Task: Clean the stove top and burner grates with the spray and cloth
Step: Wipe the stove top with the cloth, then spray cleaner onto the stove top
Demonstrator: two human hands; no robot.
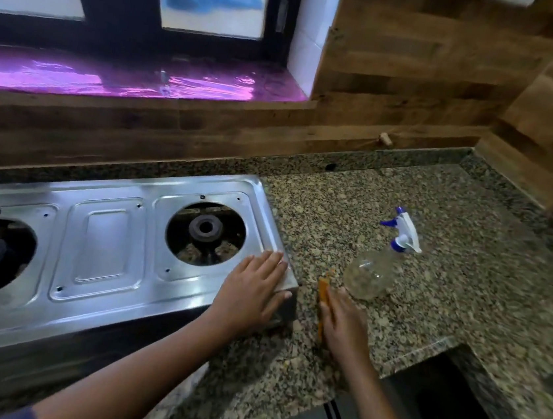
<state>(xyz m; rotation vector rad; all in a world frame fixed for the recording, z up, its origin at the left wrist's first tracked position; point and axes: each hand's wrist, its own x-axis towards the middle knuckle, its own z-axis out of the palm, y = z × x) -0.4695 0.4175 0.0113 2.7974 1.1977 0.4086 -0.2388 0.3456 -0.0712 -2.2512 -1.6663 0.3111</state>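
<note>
Steel stove top (108, 252) on speckled bench (455, 229), no grates in view, burner wells (205, 232) bare. Left hand (252, 286) flat, fingers straight, pressing on the front right corner. Right hand (341, 323) gripping orange cloth (323, 294) just beside the stove's right edge. Spray bottle (372, 275) just beyond that hand, easily knocked by a wide wipe. Purple window sill (127, 82) behind, well apart.
</note>
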